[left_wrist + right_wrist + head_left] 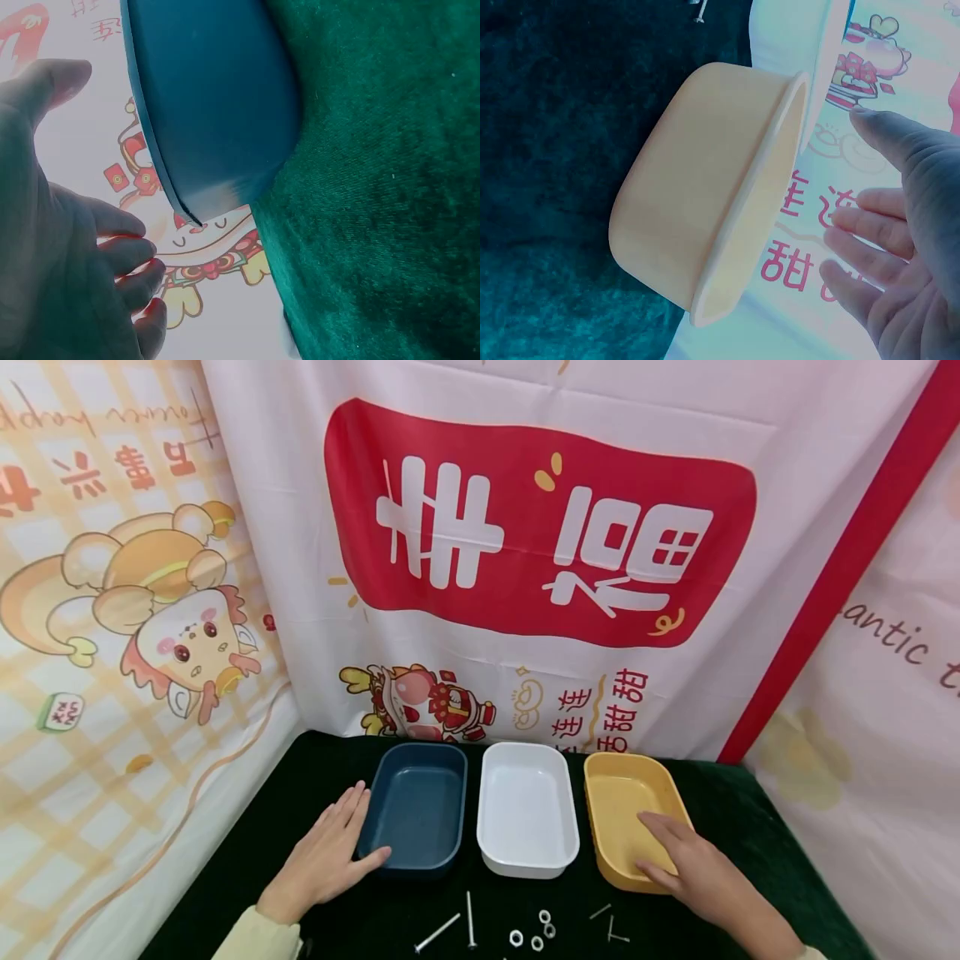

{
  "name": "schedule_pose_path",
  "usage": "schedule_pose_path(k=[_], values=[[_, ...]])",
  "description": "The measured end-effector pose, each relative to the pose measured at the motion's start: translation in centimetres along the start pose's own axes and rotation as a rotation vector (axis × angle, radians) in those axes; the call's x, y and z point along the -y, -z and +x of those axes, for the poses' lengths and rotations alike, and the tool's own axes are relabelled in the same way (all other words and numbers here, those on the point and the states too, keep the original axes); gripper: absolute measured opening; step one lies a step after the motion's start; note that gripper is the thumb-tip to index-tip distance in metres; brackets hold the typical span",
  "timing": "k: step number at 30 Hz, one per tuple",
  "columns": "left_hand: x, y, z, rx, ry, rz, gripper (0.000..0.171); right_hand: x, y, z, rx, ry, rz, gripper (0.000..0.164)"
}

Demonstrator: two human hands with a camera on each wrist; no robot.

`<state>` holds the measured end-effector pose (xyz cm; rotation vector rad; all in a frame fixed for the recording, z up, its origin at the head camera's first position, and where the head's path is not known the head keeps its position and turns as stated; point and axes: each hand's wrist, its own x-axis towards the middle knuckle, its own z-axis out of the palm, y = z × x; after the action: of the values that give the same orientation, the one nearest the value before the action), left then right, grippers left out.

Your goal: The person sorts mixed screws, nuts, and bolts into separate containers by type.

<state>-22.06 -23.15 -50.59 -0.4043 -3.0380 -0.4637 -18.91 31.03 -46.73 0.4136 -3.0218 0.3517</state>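
Note:
My left hand (324, 853) hovers at the left side of a dark blue tray (418, 810), fingers extended and thumb spread toward its near edge. In the left wrist view a gap shows between that hand (82, 232) and the tray (217, 97). Over the right part of a yellow tray (626, 814) is my right hand (697, 868), its fingers loosely bent and holding nothing. The right wrist view shows this hand (900, 232) apart from the yellow tray's (697, 172) rim. Between the two stands a white tray (527, 810).
Near the front of the dark green cloth (345, 927) lie two long bolts (470, 920), several hex nuts (516, 937) and a few thin nails or screws (617, 935). Printed white curtains (540, 693) hang behind the trays and along both sides.

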Motion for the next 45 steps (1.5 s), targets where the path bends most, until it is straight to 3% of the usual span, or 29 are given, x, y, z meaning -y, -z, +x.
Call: schedule_pose_path(k=[9,17,22,31,39,45], values=[[-0.1,-0.3,0.5,0.025,-0.013,-0.012,0.105,0.3,0.8,-0.7,0.067,0.105,0.097,0.046],[0.1,-1.1,0.8,0.06,0.004,-0.029,0.106,0.8,0.5,-1.2,0.228,0.149,0.162,0.046],[0.2,-1.5,1.0,0.076,0.015,-0.032,0.109,1.2,-0.3,-1.5,0.324,0.142,0.267,0.041],[0.7,-2.7,1.0,0.09,0.011,-0.048,0.108,1.2,-3.3,-1.6,0.434,0.124,0.321,0.025],[0.7,-3.4,1.0,0.071,0.004,-0.056,0.108,0.3,-5.5,-1.4,0.453,0.119,0.334,0.022],[0.6,-3.2,0.9,0.062,0.007,-0.063,0.108,-0.2,-6.3,-1.6,0.43,0.204,0.289,0.017]])
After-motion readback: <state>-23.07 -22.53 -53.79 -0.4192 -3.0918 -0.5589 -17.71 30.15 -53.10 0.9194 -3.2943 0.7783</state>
